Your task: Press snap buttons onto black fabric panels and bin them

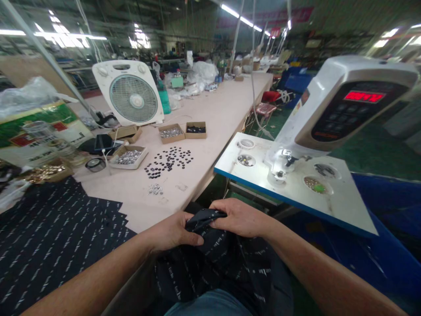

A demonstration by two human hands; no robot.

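Observation:
Black fabric with white printed lettering (217, 241) lies bunched over my lap at the bottom centre. My left hand (174, 230) grips its upper edge, thumb on top of the cloth. Just to the right, my right hand (237, 216) pinches a fold of the same fabric between thumb and fingers. Both hands are close together beside the table's front edge. Whatever lies under the folds is hidden. On the table are scattered black snap pieces (169, 162) and a small group of silvery ones (155, 189).
A snap-pressing machine (329, 105) with a red display stands at right on a white board (338, 210). On the table (197, 105) are a white fan (131, 94), small boxes of snaps (129, 157) and stacked printed fabric (55, 241) at left.

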